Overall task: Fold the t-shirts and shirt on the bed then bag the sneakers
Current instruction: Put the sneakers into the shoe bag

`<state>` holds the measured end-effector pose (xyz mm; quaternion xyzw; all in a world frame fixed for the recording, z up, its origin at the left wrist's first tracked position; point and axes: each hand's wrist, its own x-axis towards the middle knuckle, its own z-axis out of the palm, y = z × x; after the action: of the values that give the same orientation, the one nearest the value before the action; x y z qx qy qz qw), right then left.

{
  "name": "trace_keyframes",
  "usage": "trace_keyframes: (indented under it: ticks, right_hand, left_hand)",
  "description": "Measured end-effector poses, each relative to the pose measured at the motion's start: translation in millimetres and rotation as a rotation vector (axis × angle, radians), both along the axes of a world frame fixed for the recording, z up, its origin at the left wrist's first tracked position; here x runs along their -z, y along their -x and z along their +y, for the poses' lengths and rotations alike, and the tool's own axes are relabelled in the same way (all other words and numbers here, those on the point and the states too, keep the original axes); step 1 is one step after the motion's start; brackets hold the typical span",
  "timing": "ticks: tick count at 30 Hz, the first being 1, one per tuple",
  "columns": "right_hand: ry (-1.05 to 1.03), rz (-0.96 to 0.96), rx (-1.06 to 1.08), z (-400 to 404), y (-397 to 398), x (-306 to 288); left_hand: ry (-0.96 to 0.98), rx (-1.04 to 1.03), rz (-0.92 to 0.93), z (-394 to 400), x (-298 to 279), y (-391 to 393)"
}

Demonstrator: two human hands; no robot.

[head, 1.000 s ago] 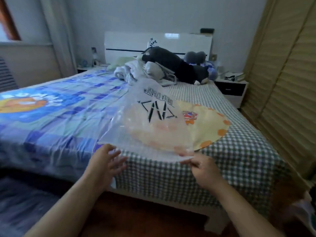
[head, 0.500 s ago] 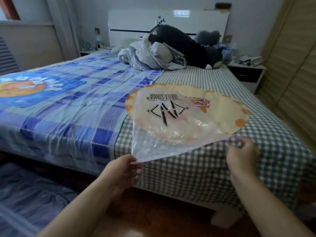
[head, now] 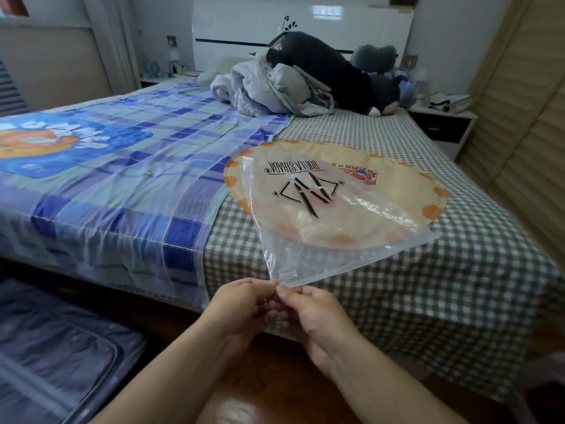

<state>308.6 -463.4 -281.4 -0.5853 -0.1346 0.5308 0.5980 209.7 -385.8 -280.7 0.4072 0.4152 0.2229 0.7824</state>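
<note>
Both hands pinch the bag's near corner: your left hand (head: 244, 304) and right hand (head: 308, 313) meet at 6 o'clock, fingertips touching, w/ the clear bag (head: 321, 215) fanning away toward 12–1 o'clock. Grip is narrow, thumb-and-finger on thin film, nothing else held. Looks like you're working the two layers apart at that corner to find the mouth, which is why both hands crowd one spot instead of spreading.

Bag's far part lies on the bed (head: 428, 286), draped over a round yellow mat (head: 406, 191) w/ orange spots at 1 o'clock. Printed logo reads upside down to you, so I'd guess the opening sits at your end, but can't confirm from here.

Sneakers: not in view. Clothes pile (head: 269, 90) sits bunched at 12 o'clock near the headboard, beside a dark plush toy (head: 330, 68); looks unfolded, though it could be bedding, can't tell. So folding may not be done.

Blue plaid sheet (head: 122, 166) covers the bed from 9 to 11 o'clock. Film is slippery and clings, so rub the layers rather than pull.
</note>
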Motion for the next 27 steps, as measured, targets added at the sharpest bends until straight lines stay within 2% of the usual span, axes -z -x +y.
trace_keyframes:
  ticks: [3,6,11,14,17,20,22,23,25,27]
  right_hand:
    - [-0.002,0.05,0.056,6,0,-9]
    - [0.032,0.087,0.204,12,-15,-16]
    - [0.067,0.126,0.448,-4,-89,-34]
    - [0.085,0.105,0.523,-21,-129,-35]
    - [0.089,0.106,0.495,-28,-143,-28]
    - [0.097,0.119,0.41,-32,-146,-20]
    - [0.105,0.083,0.355,-39,-148,-19]
    - [0.123,0.038,0.307,-44,-147,-20]
    - [0.17,-0.056,0.204,-56,-144,-22]
    - [0.199,-0.132,0.163,-68,-143,-21]
  left_hand:
    - [-0.069,-0.097,0.025,2,-2,-5]
    - [-0.133,-0.15,0.062,7,-8,-3]
    - [-0.136,-0.3,0.184,40,-6,22]
    - [-0.208,-0.371,0.284,55,0,32]
    - [-0.323,-0.379,0.365,61,9,33]
    - [-0.616,-0.434,0.66,55,12,22]
    - [-0.956,-0.424,0.791,39,3,13]
    - [-1.191,-0.367,0.786,28,0,7]
    - [-1.585,-0.116,0.734,5,5,-9]
    - [-1.748,0.156,0.738,-16,17,-29]
